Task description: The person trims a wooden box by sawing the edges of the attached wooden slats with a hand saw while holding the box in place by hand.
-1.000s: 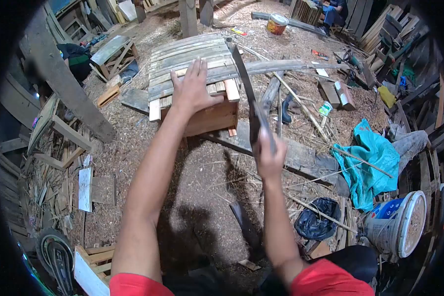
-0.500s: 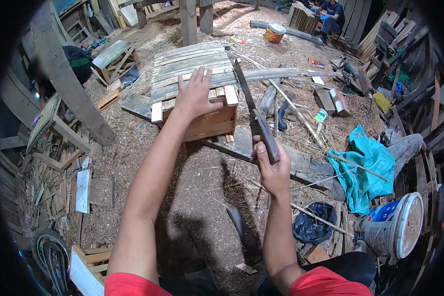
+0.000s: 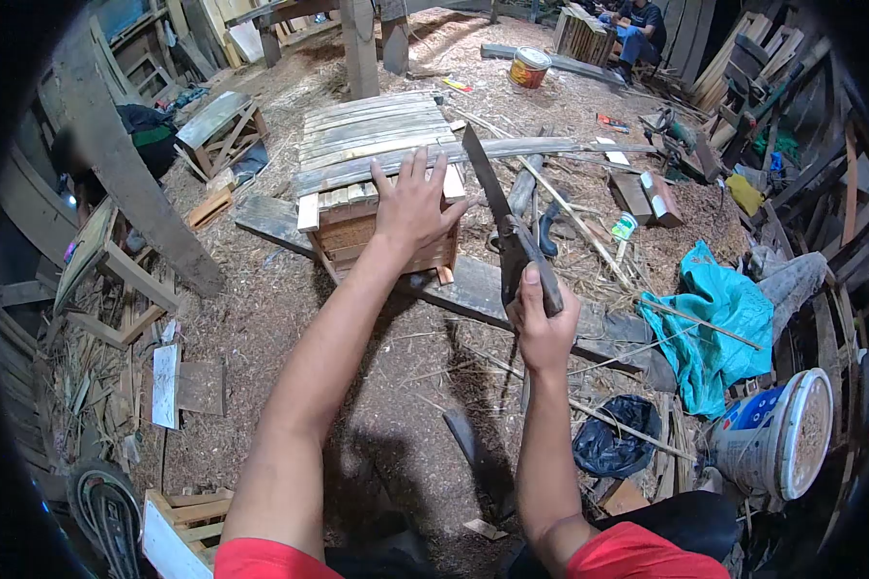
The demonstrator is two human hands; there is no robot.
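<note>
A slatted wooden crate (image 3: 367, 125) stands in front of me, its top covered by thin grey wooden strips. My left hand (image 3: 410, 205) lies over the crate's near top edge, fingers spread and pressing on the last strip. That strip (image 3: 521, 148) runs well past the crate's right side. In my right hand (image 3: 546, 323) is a handsaw (image 3: 488, 188), gripped by its dark handle with the blade pointing up and away. The blade is beside the crate's right edge, close to the overhanging strip; whether they touch I cannot tell.
A grey plank (image 3: 473, 285) lies on the floor by the crate's base. To the right are a teal sheet (image 3: 719, 299), a black bag (image 3: 618, 434) and a white bucket (image 3: 777, 434). One person (image 3: 642, 29) sits far back; another (image 3: 150, 135) is at left.
My left hand has slid right along the crate's near edge, its fingers spreading wider. My right hand has shifted slightly right and down with the handsaw.
</note>
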